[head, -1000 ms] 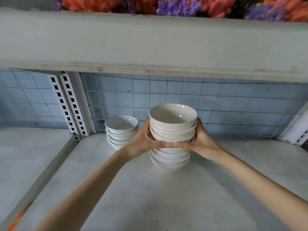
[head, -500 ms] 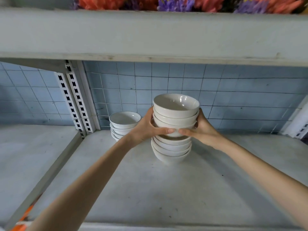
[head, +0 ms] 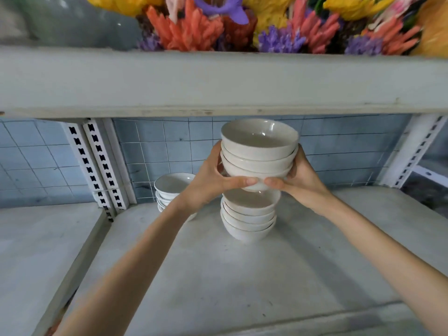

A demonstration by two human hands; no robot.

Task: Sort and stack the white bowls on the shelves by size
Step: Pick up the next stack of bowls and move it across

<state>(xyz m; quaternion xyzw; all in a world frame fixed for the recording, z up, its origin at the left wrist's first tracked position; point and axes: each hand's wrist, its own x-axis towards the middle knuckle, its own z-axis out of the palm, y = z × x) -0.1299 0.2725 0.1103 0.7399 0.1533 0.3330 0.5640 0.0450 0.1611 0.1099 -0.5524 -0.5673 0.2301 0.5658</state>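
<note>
Both hands lift three nested bowls (head: 259,151) off the pile. Half a second ago these sat tight on the bowls below; now their foot hangs just over the mouth of the lower stack (head: 247,221), whose top bowl shows its open inside. Whether the foot has fully cleared that rim I cannot tell.

The left hand (head: 208,180) curls round the left side of the nested bowls, thumb laid across the front near the base. The right hand (head: 300,180) grips the same way from the right, its thumb tip nearly meeting the left thumb under the lowest bowl. The fingers of both wrap behind the bowls and are mostly hidden.

The nested bowls are upright and near level, and sit higher than before, with the top rim close under the edge of the upper shelf (head: 218,81). The lower stack, four bowls as far as the rims can be counted, stands on the grey shelf board (head: 218,275) in the same spot as earlier.

Behind the left wrist a smaller stack (head: 172,187) of white bowls stands near the blue tiled wall (head: 157,146), partly hidden by the forearm and unmoved. A slotted white post (head: 97,161) rises to its left.

The view has tilted up since the earlier frame, so more of the orange, purple and yellow flowers (head: 266,25) on the upper shelf shows now
</note>
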